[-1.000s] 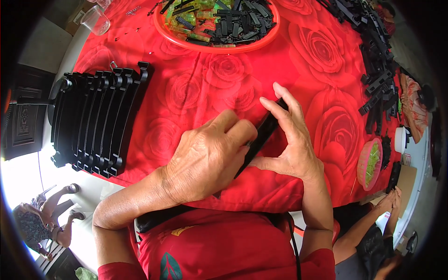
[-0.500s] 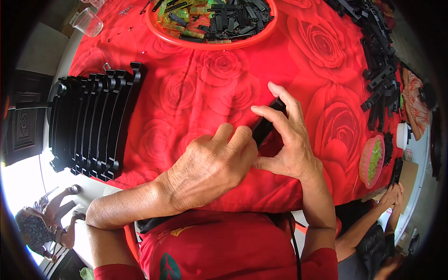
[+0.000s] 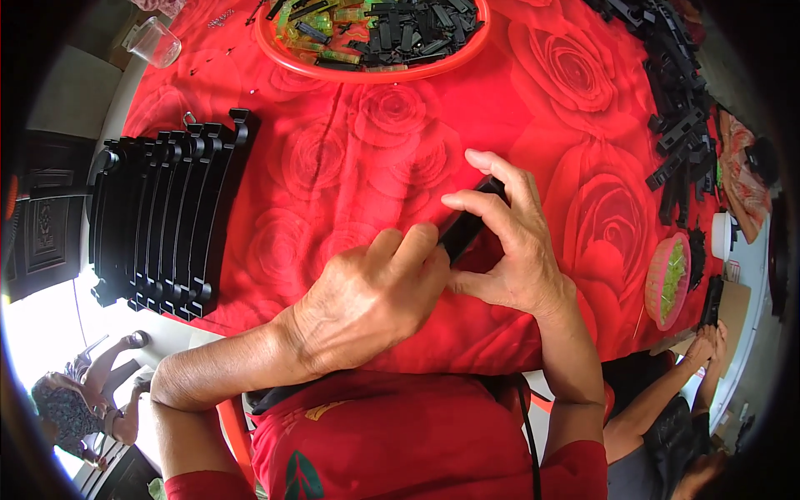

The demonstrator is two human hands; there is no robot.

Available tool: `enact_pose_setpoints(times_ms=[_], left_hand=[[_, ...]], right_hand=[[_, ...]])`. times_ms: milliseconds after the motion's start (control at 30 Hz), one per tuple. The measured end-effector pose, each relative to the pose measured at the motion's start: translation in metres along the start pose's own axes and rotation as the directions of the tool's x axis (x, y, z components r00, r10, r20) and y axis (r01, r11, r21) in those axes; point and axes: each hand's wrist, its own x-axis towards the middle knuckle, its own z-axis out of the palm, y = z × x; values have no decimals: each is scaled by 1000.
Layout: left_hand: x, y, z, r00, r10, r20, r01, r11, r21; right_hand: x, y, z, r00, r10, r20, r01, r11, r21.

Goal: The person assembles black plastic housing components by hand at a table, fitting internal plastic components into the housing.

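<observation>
A dark, narrow black plastic piece [image 3: 472,223] slants in front of me above the red cloth, its far end pointing away and right. My left hand [image 3: 371,292] is closed at the near end, its curled fingers hiding that end and whatever else they grip. Around the far part curves my right hand [image 3: 521,242], with index and middle fingers bent over the piece and the thumb stretched toward my left fingers. The palm side of the right hand, and how firmly it presses, is partly hidden.
Long black curved strips [image 3: 167,221] stand in a row at the left. A red basin [image 3: 375,77] of black and yellow-green pieces sits at the back. Black parts [image 3: 687,125] pile up far right, above a pink basket [image 3: 652,287]. A clear cup [image 3: 158,43] stands back left; co-worker's hands [image 3: 704,346] work at right.
Both hands and the black piece have shifted slightly to the left. The grip looks much the same. The view has tilted a little.
</observation>
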Motion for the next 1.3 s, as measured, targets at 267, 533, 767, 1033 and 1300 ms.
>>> enact_pose_setpoints(times_ms=[267, 533, 767, 1033, 1300], left_hand=[[-4, 1, -7, 992, -7, 123, 2, 999, 39], [-12, -4, -16, 989, -112, -92, 84, 961, -264], [-18, -7, -22, 934, -358, 14, 343, 882, -323], [-15, -12, -21, 865, -478, 151, 499, 795, -345], [-10, -11, -24, 852, -482, 202, 523, 797, -303]], right_hand=[[1, -2, 1, 1000, -23, 2, 23, 1000, 10], [0, -1, 0, 998, -47, -31, 47, 999, -18], [-2, -11, 9, 996, -70, -62, 67, 997, -44], [-3, -13, 13, 992, -106, -67, 102, 993, -63], [-2, -16, 14, 987, -145, -70, 140, 987, -79]])
